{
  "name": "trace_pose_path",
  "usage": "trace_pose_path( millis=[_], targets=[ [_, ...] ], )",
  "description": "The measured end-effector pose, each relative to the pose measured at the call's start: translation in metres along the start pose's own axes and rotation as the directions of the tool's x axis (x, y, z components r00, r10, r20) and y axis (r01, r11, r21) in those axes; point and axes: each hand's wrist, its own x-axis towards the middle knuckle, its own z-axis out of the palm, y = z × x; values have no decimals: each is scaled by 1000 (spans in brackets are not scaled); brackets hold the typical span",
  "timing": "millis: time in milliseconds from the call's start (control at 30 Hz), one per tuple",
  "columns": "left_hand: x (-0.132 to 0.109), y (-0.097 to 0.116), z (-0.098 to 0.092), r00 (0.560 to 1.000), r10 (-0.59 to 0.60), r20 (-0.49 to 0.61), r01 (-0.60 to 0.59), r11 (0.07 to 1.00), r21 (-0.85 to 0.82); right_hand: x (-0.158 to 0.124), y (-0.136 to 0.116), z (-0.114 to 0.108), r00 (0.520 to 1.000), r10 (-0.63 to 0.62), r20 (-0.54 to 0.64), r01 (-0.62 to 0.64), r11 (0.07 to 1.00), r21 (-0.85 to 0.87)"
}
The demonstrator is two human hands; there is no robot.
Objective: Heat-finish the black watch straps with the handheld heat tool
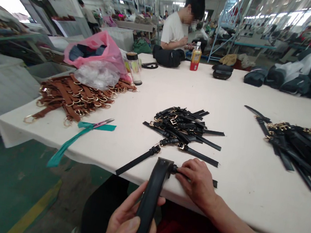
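The left hand (129, 220) is grasping a wide black strap (150, 202), which is standing nearly upright just off the near edge of the white worktop (249, 205). The right hand (195, 182) is resting on that edge and pinching a narrow black strap (214, 183), whose tip is sticking out past the hand. The top of the wide strap is bending toward the right hand, but whether the 2 straps are joined is hard to tell.

A loose black strap (139, 160) is lying just ahead of the hands, beside a pile of black straps (182, 125) with gold buckles. A bigger black pile (291, 154) is sitting to the right, and brown straps (73, 98) with metal rings are spreading out to the left. Small snips (104, 123) are lying on a green ribbon (87, 127) near the brown straps. Across the worktop, a co-worker (179, 29) is sitting with both hands raised together
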Motion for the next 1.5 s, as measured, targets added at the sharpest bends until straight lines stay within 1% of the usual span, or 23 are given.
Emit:
trace_pose_path(
  millis=[67,200,367,433,533,633,733,800,867,967,1033,1133,1333,1400,1500],
  targets=[
    [1,3,3,1000,-5,17,5,1000,18,3,-3,1,1000,-24,-5,23,998,-50],
    [3,6,3,999,-40,37,39,999,17,6,-8,2,999,-34,34,35,998,-49],
    [3,3,-1,999,-14,41,14,1000,13,8,-10,1,994,-17,108,23,998,-60],
    [4,1,-3,999,-2,33,1,1000,20,7,-9,-1,992,0,127,3,1000,-23],
    [5,0,-4,999,11,31,-12,999,33,5,-4,-3,988,46,145,-59,994,89],
    [6,0,-4,999,6,33,-7,999,45,2,4,-1,989,92,112,-112,977,182],
    [5,1,-3,999,10,30,-11,999,42,1,9,2,993,89,76,-105,964,243],
    [6,1,-2,999,20,32,-20,999,31,0,8,5,995,82,49,-91,964,251],
    [6,2,-1,999,22,31,-23,1000,21,0,5,6,997,80,19,-82,976,203],
    [6,2,-1,1000,4,26,-4,1000,15,2,-1,5,999,45,-3,-44,998,45],
    [6,2,-2,1000,-7,26,7,1000,22,3,-5,4,1000,9,6,-9,999,-46],
    [6,1,-4,1000,-17,23,17,999,32,4,-10,6,999,-22,38,27,992,-125],
    [6,-1,-4,1000,-13,2,13,999,34,5,-16,12,996,-7,84,30,957,-288],
    [5,-1,-4,1000,-13,-4,13,999,33,5,-15,12,994,5,106,25,959,-284],
    [5,-1,-5,1000,-9,6,9,1000,22,4,-11,9,992,44,121,-24,987,-158]
  ],
)
